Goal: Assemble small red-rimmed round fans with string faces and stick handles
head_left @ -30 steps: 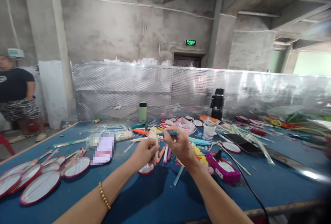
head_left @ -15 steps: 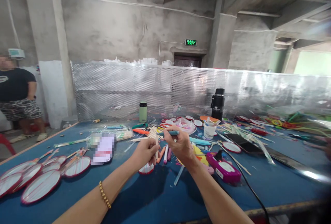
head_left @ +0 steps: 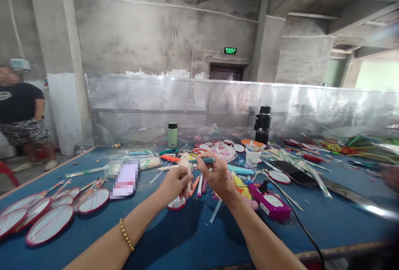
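At left hand (head_left: 177, 182): fingers pinch pale stick (head_left: 189, 172)
Right hand (head_left: 217, 175): pinching teal tool (head_left: 207, 160)
Red-rimmed discs (head_left: 50, 225): piled left, seemingly done
Disc (head_left: 176, 204) below left hand: seemingly unfinished

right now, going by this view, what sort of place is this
Probably a small craft workshop: red-rimmed white discs lie grouped on a cluttered blue table, and a green exit sign hangs on a bare, rough wall, which suggests a work building rather than a home.

A blue table (head_left: 193, 249) bears red-rimmed discs (head_left: 50, 225) at left; a purple device (head_left: 276, 209); a green bottle (head_left: 172, 136); a black flask (head_left: 263, 124).
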### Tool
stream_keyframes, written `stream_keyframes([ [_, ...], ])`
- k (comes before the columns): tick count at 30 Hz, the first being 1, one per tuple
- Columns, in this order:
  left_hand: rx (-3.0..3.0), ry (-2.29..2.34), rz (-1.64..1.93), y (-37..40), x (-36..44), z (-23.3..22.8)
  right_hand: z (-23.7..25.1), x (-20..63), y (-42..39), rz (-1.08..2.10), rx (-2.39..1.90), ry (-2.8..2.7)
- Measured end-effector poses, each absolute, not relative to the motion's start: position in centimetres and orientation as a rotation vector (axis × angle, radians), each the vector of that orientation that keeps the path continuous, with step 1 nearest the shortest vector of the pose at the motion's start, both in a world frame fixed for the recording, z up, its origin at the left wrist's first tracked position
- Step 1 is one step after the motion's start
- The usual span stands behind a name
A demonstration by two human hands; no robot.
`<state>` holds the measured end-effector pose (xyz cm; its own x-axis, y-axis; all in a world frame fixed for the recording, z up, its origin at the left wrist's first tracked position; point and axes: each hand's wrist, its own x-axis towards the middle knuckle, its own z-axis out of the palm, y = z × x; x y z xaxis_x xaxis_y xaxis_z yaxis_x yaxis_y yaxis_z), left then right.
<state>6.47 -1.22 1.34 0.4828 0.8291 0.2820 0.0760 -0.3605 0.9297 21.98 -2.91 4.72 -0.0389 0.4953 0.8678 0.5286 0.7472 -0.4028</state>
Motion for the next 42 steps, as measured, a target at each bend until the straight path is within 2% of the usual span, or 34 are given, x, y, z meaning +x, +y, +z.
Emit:
stream_keyframes([
  [42,1.758,0.778,1.001,-1.43,6.57,1.54,4.78,21.94,-2.87,-0.015,-0.821,-1.664],
])
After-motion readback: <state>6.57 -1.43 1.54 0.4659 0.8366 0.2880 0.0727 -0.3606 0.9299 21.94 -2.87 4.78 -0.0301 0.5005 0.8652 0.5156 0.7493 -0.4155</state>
